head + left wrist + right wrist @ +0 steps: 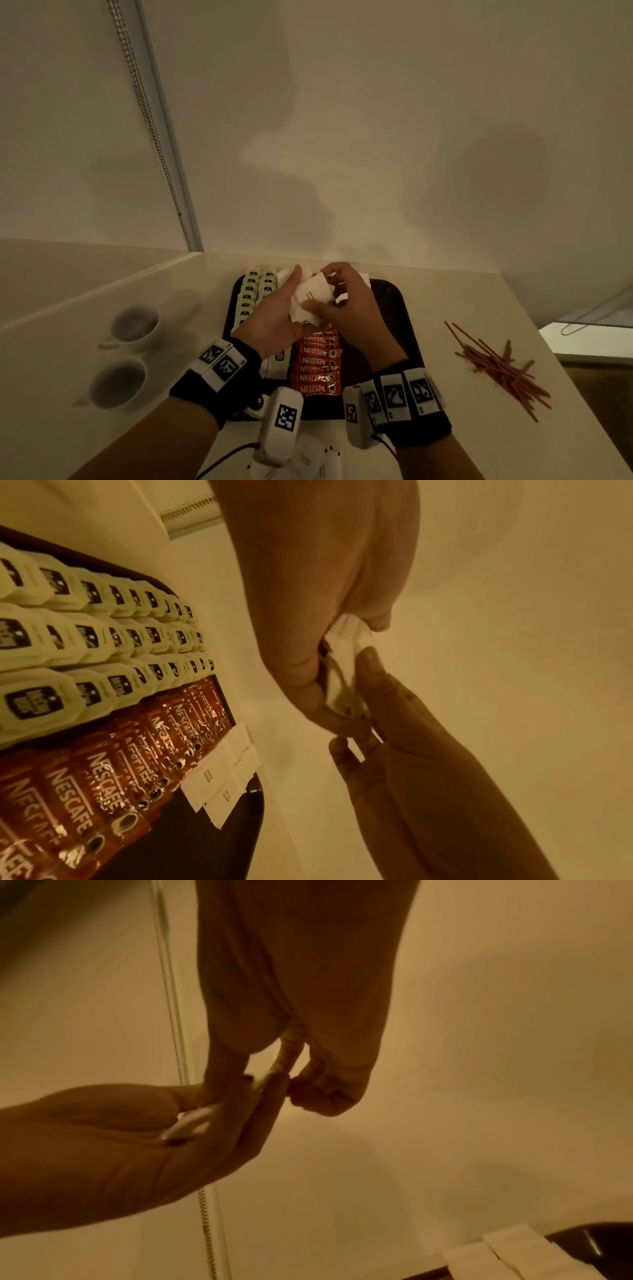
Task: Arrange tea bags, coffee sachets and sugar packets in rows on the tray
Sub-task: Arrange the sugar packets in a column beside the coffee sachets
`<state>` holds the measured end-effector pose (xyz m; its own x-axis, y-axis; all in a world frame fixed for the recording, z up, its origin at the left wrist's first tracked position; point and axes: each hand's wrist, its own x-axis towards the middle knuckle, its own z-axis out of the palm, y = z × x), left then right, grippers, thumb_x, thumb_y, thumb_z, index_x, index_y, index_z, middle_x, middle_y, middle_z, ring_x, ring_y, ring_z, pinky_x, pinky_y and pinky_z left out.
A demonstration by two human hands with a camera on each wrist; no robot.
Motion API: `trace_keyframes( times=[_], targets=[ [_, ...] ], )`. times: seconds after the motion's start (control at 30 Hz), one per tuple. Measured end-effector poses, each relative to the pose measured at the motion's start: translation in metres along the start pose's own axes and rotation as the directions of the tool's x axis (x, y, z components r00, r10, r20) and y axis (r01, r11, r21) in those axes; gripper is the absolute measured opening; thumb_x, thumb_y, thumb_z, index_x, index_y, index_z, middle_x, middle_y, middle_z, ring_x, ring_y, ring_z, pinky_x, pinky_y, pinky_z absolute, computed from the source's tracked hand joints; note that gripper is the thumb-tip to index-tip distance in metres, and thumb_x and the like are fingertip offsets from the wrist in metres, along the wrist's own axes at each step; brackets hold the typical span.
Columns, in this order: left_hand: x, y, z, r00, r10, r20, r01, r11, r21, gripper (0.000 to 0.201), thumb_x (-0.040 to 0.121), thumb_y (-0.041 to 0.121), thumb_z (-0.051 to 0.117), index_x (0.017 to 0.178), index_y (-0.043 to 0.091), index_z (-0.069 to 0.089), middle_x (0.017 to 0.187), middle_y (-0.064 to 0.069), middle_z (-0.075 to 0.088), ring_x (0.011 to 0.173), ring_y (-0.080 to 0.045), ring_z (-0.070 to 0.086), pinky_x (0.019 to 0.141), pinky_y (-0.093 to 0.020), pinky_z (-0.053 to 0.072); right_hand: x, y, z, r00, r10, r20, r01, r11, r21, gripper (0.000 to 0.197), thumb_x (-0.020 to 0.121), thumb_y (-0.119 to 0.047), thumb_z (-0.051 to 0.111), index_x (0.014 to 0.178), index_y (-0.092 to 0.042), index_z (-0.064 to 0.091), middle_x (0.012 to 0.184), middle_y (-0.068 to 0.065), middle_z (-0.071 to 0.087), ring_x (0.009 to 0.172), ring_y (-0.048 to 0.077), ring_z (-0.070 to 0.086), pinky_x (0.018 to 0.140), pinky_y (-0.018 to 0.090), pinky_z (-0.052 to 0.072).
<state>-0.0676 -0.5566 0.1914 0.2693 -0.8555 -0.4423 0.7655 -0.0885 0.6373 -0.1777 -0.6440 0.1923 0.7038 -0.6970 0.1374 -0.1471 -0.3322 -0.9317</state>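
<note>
A dark tray (397,308) is set on a pale counter (445,308) against the wall. Above its middle, a small stack of white sugar packets (310,301) is held between both hands. The left hand (274,315) is turned palm up beneath the stack, with the thumb laid against the far edge and the fingers curled under the paper. The right hand (346,301) is closed over the stack from the right, and the top packet is pinched between its thumb and fingertips. In the left wrist view the packets are seen crumpled between the 2 hands. On the tray, cream tea bags (85,631) are laid in 3 overlapping rows along the left side. Beside them, orange coffee sachets (317,363) marked NESCAFE are laid in 1 overlapping column down the middle. More white sugar packets (219,775) are lying at the far end of the tray, just beside the sachets. To the left of the tray, 2 white cups (126,353) are standing on the counter. To the right, well apart from the tray, a loose heap of red stirrers (503,370) is lying.
</note>
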Motion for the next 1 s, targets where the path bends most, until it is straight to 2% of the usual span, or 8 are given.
trace_keyframes(
  times=[0.13, 0.27, 0.37, 0.47, 0.6, 0.7, 0.87, 1.0],
  targets=[
    [0.01, 0.003, -0.007, 0.995, -0.032, 0.089, 0.033, 0.999, -0.005, 0.037, 0.083, 0.034, 0.055, 0.112, 0.012, 0.06, 0.09, -0.01, 0.07, 0.079, -0.022, 0.065, 0.066, -0.036, 0.056, 0.015, 0.01, -0.006, 0.999, 0.004, -0.035, -0.007, 0.997, -0.08, 0.03, 0.075, -0.015, 0.077, 0.098, -0.016, 0.057, 0.095, -0.002, 0.061, 0.086, 0.006, 0.058, 0.071, 0.026, 0.055],
    [0.018, 0.005, -0.019, 0.994, -0.023, 0.106, 0.015, 0.997, 0.071, 0.034, 0.086, 0.006, 0.051, 0.119, 0.01, 0.056, 0.101, -0.013, 0.067, 0.089, -0.026, 0.063, 0.063, -0.032, 0.055, 0.025, 0.019, -0.015, 0.999, 0.045, -0.008, -0.045, 0.997, -0.066, 0.026, 0.08, -0.014, 0.071, 0.102, -0.012, 0.056, 0.089, -0.004, 0.061, 0.08, 0.006, 0.059, 0.066, 0.016, 0.052],
    [0.022, 0.006, -0.023, 0.995, 0.019, 0.096, -0.032, 0.99, 0.137, 0.031, 0.089, -0.001, 0.053, 0.116, 0.011, 0.059, 0.102, -0.012, 0.068, 0.083, -0.021, 0.065, 0.055, -0.027, 0.051, 0.029, 0.023, -0.021, 0.995, 0.089, 0.036, -0.091, 0.995, 0.033, 0.037, 0.083, -0.012, 0.068, 0.114, -0.024, 0.052, 0.098, -0.001, 0.061, 0.086, 0.02, 0.066, 0.068, 0.032, 0.059],
    [0.028, 0.005, -0.02, 0.993, 0.116, 0.026, -0.118, 0.963, 0.244, 0.028, 0.086, -0.003, 0.059, 0.109, 0.014, 0.062, 0.096, -0.007, 0.07, 0.076, -0.015, 0.066, 0.055, -0.024, 0.049, 0.032, 0.029, -0.018, 0.995, 0.088, 0.04, -0.086, 0.995, -0.044, 0.015, 0.087, -0.016, 0.064, 0.1, -0.02, 0.059, 0.096, -0.01, 0.059, 0.09, 0.018, 0.063, 0.07, 0.043, 0.058],
    [0.039, 0.006, -0.02, 0.974, 0.205, -0.1, -0.173, 0.948, 0.266, 0.025, 0.083, 0.002, 0.065, 0.106, 0.013, 0.065, 0.103, -0.01, 0.069, 0.089, -0.021, 0.065, 0.063, -0.029, 0.048, 0.035, 0.032, -0.022, 0.988, 0.125, 0.089, -0.109, 0.981, -0.16, 0.014, 0.092, -0.023, 0.056, 0.1, -0.017, 0.066, 0.087, -0.011, 0.062, 0.079, 0.005, 0.058, 0.07, 0.028, 0.052],
    [0.041, 0.01, -0.019, 0.977, 0.192, -0.095, -0.164, 0.955, 0.245, 0.021, 0.087, 0.002, 0.06, 0.103, 0.014, 0.063, 0.093, -0.006, 0.069, 0.073, -0.014, 0.068, 0.055, -0.025, 0.046, 0.035, 0.038, -0.033, 0.975, 0.164, 0.154, -0.155, 0.986, -0.067, 0.015, 0.09, -0.017, 0.059, 0.102, -0.012, 0.068, 0.088, -0.008, 0.067, 0.072, -0.001, 0.06, 0.061, 0.014, 0.047],
    [0.041, 0.012, -0.029, 0.994, 0.086, -0.062, -0.09, 0.994, -0.063, 0.03, 0.091, 0.004, 0.039, 0.119, 0.003, 0.051, 0.109, -0.021, 0.061, 0.087, -0.033, 0.064, 0.06, -0.03, 0.055, 0.042, 0.086, -0.059, 0.922, 0.36, -0.142, -0.329, 0.923, 0.199, 0.015, 0.092, -0.004, 0.054, 0.101, -0.011, 0.063, 0.104, 0.009, 0.067, 0.094, 0.021, 0.065, 0.07, 0.022, 0.054],
    [0.042, 0.012, -0.036, 0.994, 0.087, -0.07, -0.099, 0.976, -0.194, 0.026, 0.091, 0.005, 0.036, 0.108, 0.005, 0.055, 0.109, -0.023, 0.058, 0.09, -0.036, 0.06, 0.066, -0.034, 0.057, 0.038, 0.138, -0.072, 0.818, 0.504, -0.277, -0.528, 0.849, -0.013, 0.018, 0.094, -0.009, 0.052, 0.108, -0.01, 0.063, 0.107, 0.007, 0.064, 0.091, 0.018, 0.061, 0.075, 0.03, 0.055]
  ],
)
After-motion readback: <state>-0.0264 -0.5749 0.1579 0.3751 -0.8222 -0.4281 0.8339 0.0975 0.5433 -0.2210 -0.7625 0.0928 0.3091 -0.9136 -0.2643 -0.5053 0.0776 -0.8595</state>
